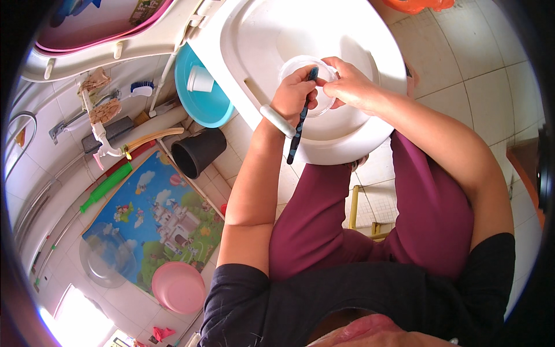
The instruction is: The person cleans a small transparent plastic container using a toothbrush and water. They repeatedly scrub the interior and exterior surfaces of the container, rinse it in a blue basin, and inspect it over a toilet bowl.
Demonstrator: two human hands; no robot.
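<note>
My left hand point(298, 91), with a pale band on the wrist, grips a slim black handle with blue spots point(298, 134). The handle slants down past my wrist, and its upper end is partly covered by my fingers. My right hand point(349, 84) holds the side of a round clear plastic container point(320, 109). The fingertips of both hands meet over this container, so part of its rim is hidden. Below them is a large white basin point(342, 145), its inside bright with glare.
Left of the basin are a blue tub point(184, 93) with white cups point(200, 79), a black bucket point(198, 152) and a tap point(104, 143). A castle-printed board point(173, 212), pink basin point(178, 287) and clear lid-like disc point(106, 271) lie farther down. A yellow stool frame point(354, 208) shows between my legs.
</note>
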